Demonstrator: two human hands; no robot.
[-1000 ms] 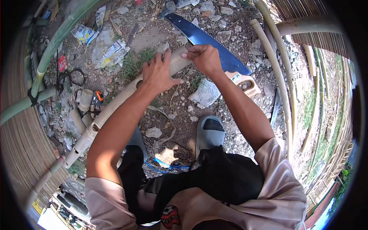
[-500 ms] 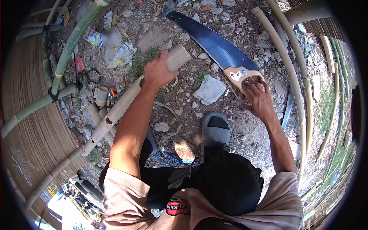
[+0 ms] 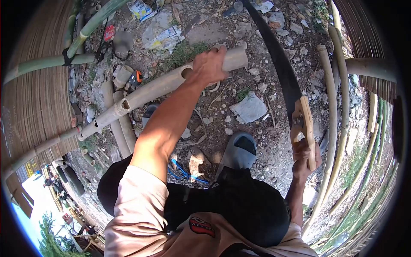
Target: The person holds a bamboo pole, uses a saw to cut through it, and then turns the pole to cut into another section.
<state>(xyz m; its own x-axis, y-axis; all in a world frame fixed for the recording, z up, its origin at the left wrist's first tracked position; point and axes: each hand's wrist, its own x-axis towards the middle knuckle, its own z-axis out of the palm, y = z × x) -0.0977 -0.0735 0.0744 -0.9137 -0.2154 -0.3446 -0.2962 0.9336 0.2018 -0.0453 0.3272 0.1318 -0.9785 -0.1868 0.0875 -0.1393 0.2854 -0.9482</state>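
- Two hands are busy here. The left hand (image 3: 209, 67) is on a long, pale bamboo pole (image 3: 158, 88), and the right hand (image 3: 303, 159) has a hand saw (image 3: 280, 68).
- The left fingers (image 3: 219, 53) are wrapped tight around the bamboo pole, close to its cut end. The pole lies slanted across the dirt ground (image 3: 214, 124), with its far end down by some short bamboo pieces (image 3: 122, 75).
- A second ago both hands were on the pole, and the saw lay flat on the ground behind it.
- Then the right hand let go and reached over to the saw's wooden handle (image 3: 302, 124).
- Now the right fingers are curled shut around that handle. The saw is turned up on its edge, so its dark blade looks thin and long. The blade tip points away, past the end of the pole. I cannot tell if the blade is off the ground.
- The blade is near the pole's cut end but not on it.
- The left hand has stayed on the pole the whole time.
- A grey sandal (image 3: 239, 150) is below the pole, beside a flat stone (image 3: 250, 109).
- A small orange tool (image 3: 136, 78) lies near the short bamboo pieces.
- Thin bent bamboo strips (image 3: 332, 107) run down the right side, just past the saw.
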